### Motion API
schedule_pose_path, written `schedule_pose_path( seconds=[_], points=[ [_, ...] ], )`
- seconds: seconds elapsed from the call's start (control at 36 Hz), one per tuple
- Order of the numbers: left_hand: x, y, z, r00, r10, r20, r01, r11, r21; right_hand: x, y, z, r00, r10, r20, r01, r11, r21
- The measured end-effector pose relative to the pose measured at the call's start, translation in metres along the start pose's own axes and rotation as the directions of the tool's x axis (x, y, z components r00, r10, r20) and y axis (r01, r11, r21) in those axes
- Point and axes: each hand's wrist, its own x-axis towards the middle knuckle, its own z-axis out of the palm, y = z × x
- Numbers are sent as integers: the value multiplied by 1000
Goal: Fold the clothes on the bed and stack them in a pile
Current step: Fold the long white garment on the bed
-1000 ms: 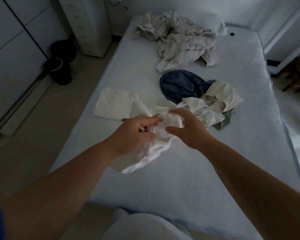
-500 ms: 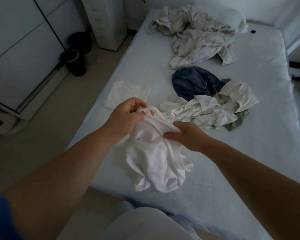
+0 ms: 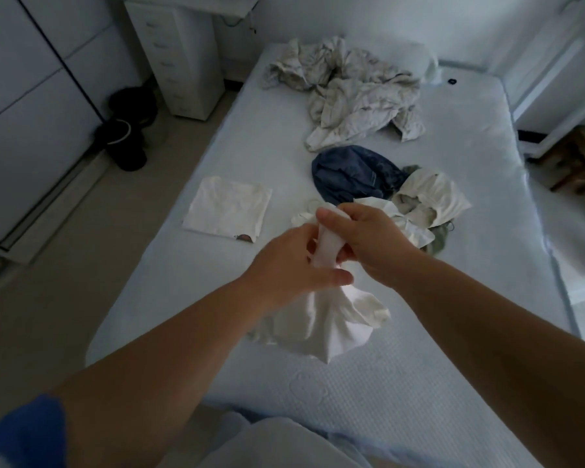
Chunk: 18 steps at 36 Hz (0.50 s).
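A crumpled white garment [image 3: 321,319] hangs above the near half of the bed [image 3: 368,393]. My left hand [image 3: 284,265] and my right hand [image 3: 368,244] both grip its bunched top, close together. A folded white garment [image 3: 227,206] lies flat near the bed's left edge. Behind my hands lies a heap of unfolded clothes: a dark blue denim piece [image 3: 352,173], cream and white pieces [image 3: 429,197] and a bit of green cloth [image 3: 439,243]. A large rumpled pale sheet [image 3: 348,92] lies at the head of the bed.
A white drawer unit [image 3: 179,55] stands at the bed's far left corner. Dark round objects [image 3: 125,140] sit on the floor beside a white wardrobe [image 3: 31,96]. A small dark thing [image 3: 451,81] lies near the pillow. Wooden furniture [image 3: 581,160] stands at the right.
My hands have come close together at the top of the white garment and shifted their grip. The garment now hangs bunched below them.
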Motion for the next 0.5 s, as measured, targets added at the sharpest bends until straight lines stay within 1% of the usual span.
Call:
schedule_pose_path(
  seconds=[0.06, 0.11, 0.17, 0.19, 0.22, 0.28, 0.33, 0.39, 0.42, 0.44, 0.47, 0.5],
  points=[
    [5, 1, 7, 997, -38, -65, 36, 999, -32, -3, -3, 1, 1000, 7, 22, -9, 997, 78],
    [11, 0, 8, 992, 2, -124, -7, 999, -34, -4, -4, -1, 999, 1, 45, -7, 992, 129],
    [15, -1, 4, 994, 48, -95, -54, 997, -61, -6, -2, -4, 999, 4, 46, -14, 976, 219],
    [17, -1, 1, 997, 44, -69, -50, 995, -82, -7, 2, -7, 999, 11, 35, -20, 962, 271],
    [18, -2, -1, 999, 20, -36, -25, 993, -117, -9, 7, -11, 1000, 20, 15, -23, 953, 302],
    [20, -6, -4, 999, -41, 32, 47, 971, -235, -13, 21, -17, 999, 42, -21, -34, 963, 268],
    [20, -8, -5, 992, -104, 73, 124, 928, -352, -18, 42, -21, 996, 87, -12, -84, 984, 157],
    [21, -9, -7, 984, -157, 81, 177, 895, -409, -23, 66, -21, 982, 187, 31, -185, 981, -57],
    [20, -9, -8, 982, -172, 78, 189, 884, -427, -25, 79, -20, 966, 252, 57, -237, 952, -196],
    [20, -8, -8, 980, -184, 71, 196, 875, -442, -27, 92, -19, 947, 313, 77, -269, 900, -344],
    [20, -7, -8, 980, -192, 58, 197, 868, -456, -28, 104, -17, 932, 350, 90, -269, 837, -476],
    [20, -6, -8, 979, -198, 44, 195, 860, -471, -30, 115, -15, 926, 365, 95, -249, 781, -573]
  ],
)
